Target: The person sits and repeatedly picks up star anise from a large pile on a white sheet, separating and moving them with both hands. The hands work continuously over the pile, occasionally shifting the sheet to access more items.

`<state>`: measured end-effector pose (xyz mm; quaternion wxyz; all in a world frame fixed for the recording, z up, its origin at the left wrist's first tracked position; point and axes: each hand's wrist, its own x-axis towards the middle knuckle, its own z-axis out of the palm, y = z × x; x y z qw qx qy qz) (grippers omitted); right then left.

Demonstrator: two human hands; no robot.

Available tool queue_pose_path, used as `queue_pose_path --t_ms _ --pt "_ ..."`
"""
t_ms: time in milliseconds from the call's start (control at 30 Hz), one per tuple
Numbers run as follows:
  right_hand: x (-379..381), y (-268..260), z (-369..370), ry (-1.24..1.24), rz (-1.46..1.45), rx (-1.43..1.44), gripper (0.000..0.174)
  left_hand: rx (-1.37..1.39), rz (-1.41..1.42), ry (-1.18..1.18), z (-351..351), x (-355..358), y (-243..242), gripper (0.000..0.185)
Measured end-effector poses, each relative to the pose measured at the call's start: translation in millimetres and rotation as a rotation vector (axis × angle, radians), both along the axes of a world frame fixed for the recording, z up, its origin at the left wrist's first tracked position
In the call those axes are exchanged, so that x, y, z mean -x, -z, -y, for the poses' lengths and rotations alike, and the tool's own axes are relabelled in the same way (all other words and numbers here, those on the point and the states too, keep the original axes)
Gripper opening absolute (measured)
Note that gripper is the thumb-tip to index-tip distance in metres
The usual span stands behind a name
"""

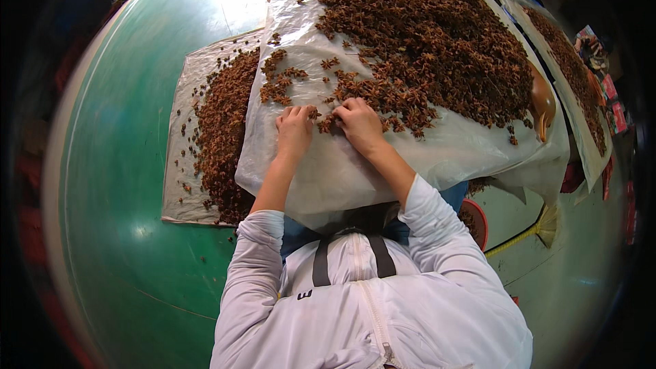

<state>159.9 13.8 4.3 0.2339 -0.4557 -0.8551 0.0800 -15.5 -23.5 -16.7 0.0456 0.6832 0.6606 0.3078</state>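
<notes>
Dried star anise pods lie in a large heap (pixel 425 41) on a table covered with clear plastic sheeting (pixel 328 174). My left hand (pixel 295 130) is close to the near left part of the sheet, its thumb and fingers pinching a star anise pod (pixel 314 114). To its right, my right hand (pixel 360 122) rests at the heap's near edge with its fingers curled down. A few pods (pixel 326 124) lie against its fingertips; whether it grips one is hidden. Beyond my left hand sits a small separate group of pods (pixel 277 84).
A brown, glossy curved object (pixel 542 100) stands at the heap's right edge. Left of the table, more star anise (pixel 225 123) covers a floor sheet (pixel 179 164). A red basin (pixel 477 223) and a yellow-handled broom (pixel 517 236) are at lower right. Another table of star anise (pixel 569 66) lies further right.
</notes>
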Motion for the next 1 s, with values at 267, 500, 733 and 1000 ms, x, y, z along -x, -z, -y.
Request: queue_pose_path --t_ms 267,500,733,1000 --pt "-28 -11 7 0.027 -0.129 -0.003 0.022 0.016 -0.05 0.009 1 -7 -2 0.027" --pt "-10 -35 16 -0.141 -0.239 -0.16 0.015 0.192 0.939 0.109 8 -8 -15 0.016" --pt "-6 -24 14 -0.256 -0.178 -0.064 0.012 0.35 1.327 0.189 35 -16 -29 0.018" --pt "-19 -74 92 -0.622 -0.237 0.363 0.008 -0.085 1.221 -0.129 16 -2 -15 0.015"
